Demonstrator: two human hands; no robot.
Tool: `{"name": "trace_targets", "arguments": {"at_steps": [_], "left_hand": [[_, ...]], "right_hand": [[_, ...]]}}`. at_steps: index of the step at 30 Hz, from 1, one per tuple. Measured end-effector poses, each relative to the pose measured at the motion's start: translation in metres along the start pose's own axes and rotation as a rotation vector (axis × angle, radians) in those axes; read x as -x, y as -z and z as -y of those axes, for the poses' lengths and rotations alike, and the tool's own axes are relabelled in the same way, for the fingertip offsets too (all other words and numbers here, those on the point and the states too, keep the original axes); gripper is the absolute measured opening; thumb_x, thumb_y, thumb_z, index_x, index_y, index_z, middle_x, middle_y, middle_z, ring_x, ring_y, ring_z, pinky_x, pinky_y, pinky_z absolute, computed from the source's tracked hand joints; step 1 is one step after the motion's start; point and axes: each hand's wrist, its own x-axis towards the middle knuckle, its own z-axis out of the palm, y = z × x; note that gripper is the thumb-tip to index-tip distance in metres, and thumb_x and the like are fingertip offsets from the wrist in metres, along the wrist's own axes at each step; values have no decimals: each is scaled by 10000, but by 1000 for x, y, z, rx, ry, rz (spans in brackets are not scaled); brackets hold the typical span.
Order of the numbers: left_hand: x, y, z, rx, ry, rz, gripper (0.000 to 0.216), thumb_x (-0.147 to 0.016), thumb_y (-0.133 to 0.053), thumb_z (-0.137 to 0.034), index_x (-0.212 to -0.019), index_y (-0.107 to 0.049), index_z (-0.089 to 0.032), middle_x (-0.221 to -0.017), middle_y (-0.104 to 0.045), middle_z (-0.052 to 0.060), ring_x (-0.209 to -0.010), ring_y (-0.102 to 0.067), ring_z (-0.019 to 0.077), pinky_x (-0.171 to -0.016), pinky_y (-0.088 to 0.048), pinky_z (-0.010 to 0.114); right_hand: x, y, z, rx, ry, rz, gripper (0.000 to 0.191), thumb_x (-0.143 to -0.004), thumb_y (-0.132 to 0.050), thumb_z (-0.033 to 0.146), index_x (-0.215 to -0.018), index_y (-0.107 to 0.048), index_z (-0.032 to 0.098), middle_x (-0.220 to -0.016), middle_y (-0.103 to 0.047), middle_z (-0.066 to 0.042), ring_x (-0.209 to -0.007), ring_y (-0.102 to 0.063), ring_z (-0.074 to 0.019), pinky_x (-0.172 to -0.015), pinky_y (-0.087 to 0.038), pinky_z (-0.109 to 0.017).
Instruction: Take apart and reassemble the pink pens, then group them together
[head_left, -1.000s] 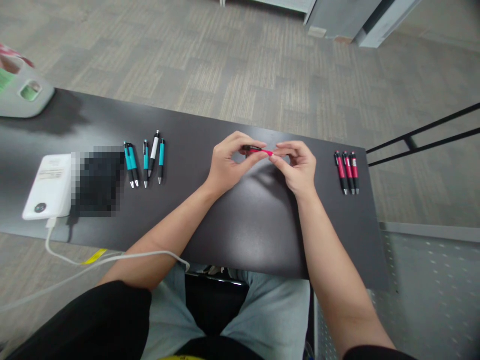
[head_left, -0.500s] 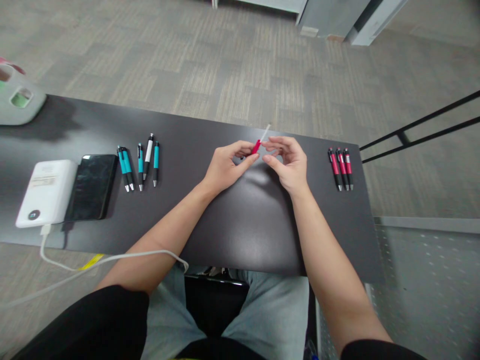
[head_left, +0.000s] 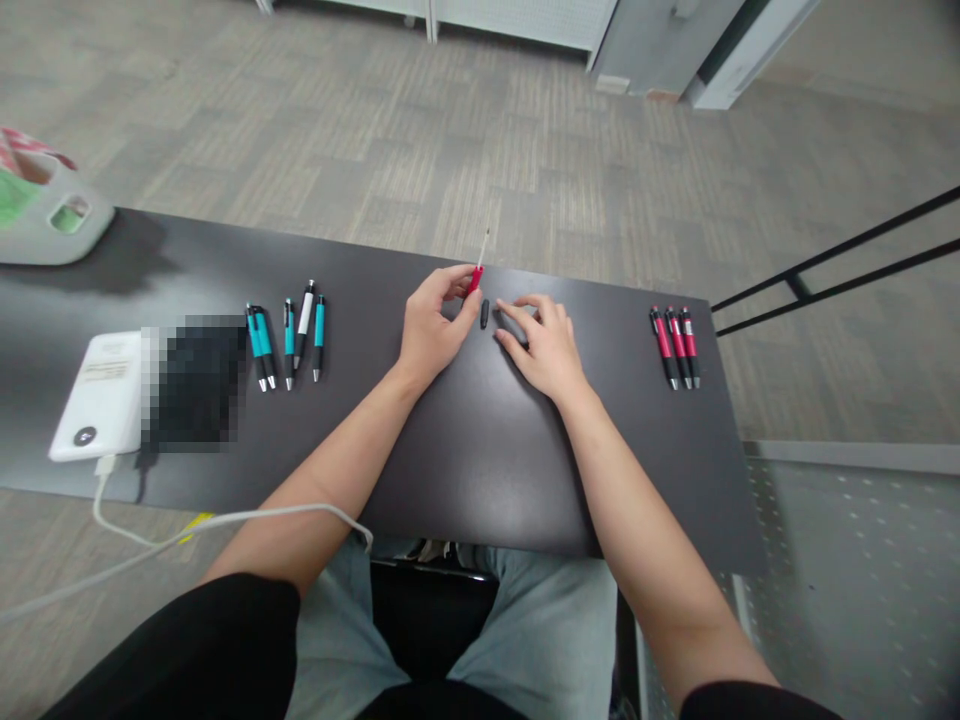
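My left hand [head_left: 431,325] is closed on the red barrel of a pen [head_left: 475,277], whose thin refill sticks up and away from me. Beside it a small black pen part [head_left: 484,313] lies on the dark table [head_left: 465,450]. My right hand [head_left: 541,345] rests flat on the table just right of that black part, with fingers spread and the fingertips close to it. It holds nothing.
Three red pens [head_left: 675,345] lie in a row at the right end of the table. Several teal pens and one white pen [head_left: 289,335] lie left of centre. Further left are a dark blurred phone [head_left: 195,380] and a white power bank [head_left: 101,395] with a cable.
The red pen has come apart. My right hand let go and lowered flat onto the table, a black part now lies there, and my left hand keeps the red barrel with its refill.
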Motion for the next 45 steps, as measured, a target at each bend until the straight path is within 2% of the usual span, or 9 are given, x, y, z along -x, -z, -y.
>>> {"name": "trace_targets", "arguments": {"at_steps": [9, 13, 17, 22, 26, 30, 36, 41, 45], "left_hand": [[1, -1, -3, -18, -9, 46, 228, -1069, -781, -366, -1262, -820, -250, -1073, -860, 65, -929, -794, 220, -916, -683, 386], [3, -1, -4, 38, 18, 118, 169, -1052, -762, -341, -1170, -833, -244, -1017, -874, 60, -843, -784, 211, -828, -666, 365], [2, -1, -5, 9, 35, 168, 159, -1063, -749, -382, -1105, -835, -254, -1004, -873, 57, -837, -770, 227, -795, -631, 368], [0, 3, -9, 18, 71, 215, 211, -1126, -690, -428, -1056, -793, -257, -828, -779, 2, -670, -636, 189, -642, -518, 326], [0, 3, -13, 31, 59, 218, 353, -1162, -659, -568, -1063, -792, -256, -860, -788, 17, -719, -666, 203, -684, -531, 334], [0, 2, -13, 59, 32, 216, 419, -1202, -584, -606, -1193, -822, -261, -949, -833, 30, -804, -732, 210, -789, -585, 344], [0, 0, -6, 32, -45, 201, 259, -1120, -736, -505, -1176, -857, -284, -994, -812, 49, -821, -711, 214, -770, -593, 356], [1, 3, -8, 3, -70, 224, 183, -1078, -800, -439, -1138, -895, -295, -964, -770, 49, -815, -678, 224, -761, -593, 365], [1, 7, -17, -51, -41, 287, 174, -1086, -769, -363, -1155, -897, -269, -1011, -781, 54, -882, -712, 229, -846, -607, 377]], "right_hand": [[-4, 1, -2, -16, -12, -5, 239, -1171, -660, 376, -1268, -869, 313, -1345, -786, -135, -1290, -716, -395, -1161, -592, -611], [-6, 0, -6, -75, -15, -42, 200, -1130, -687, 364, -1236, -854, 339, -1300, -803, -150, -1237, -753, -421, -1103, -625, -655], [-8, -3, -13, -173, 7, -61, 160, -1112, -678, 387, -1108, -838, 368, -1208, -809, -135, -1075, -790, -401, -1051, -658, -677], [-7, -8, -22, -199, -25, -137, 266, -1069, -726, 387, -1311, -832, 357, -1248, -784, -159, -1086, -795, -401, -1056, -685, -679], [-7, -10, -26, -170, -31, -155, 214, -1076, -739, 416, -1242, -862, 360, -1241, -779, -164, -1198, -781, -414, -1092, -682, -684], [-8, -9, -27, -255, -29, -145, 118, -1052, -770, 446, -1079, -843, 357, -1164, -803, -137, -1079, -795, -396, -1021, -697, -682], [-16, -12, -32, -519, -119, -241, 416, -913, -910, 745, -979, -786, 353, -952, -824, -57, -811, -755, -315, -859, -716, -574], [-24, -10, -39, -727, -202, -475, 591, -893, -867, 843, -1090, -760, 296, -1082, -862, -82, -1046, -834, -290, -961, -703, -469], [-24, -7, -34, -855, -203, -496, 567, -860, -953, 788, -1073, -770, 295, -1084, -872, -63, -1070, -843, -272, -1002, -694, -443]]}}
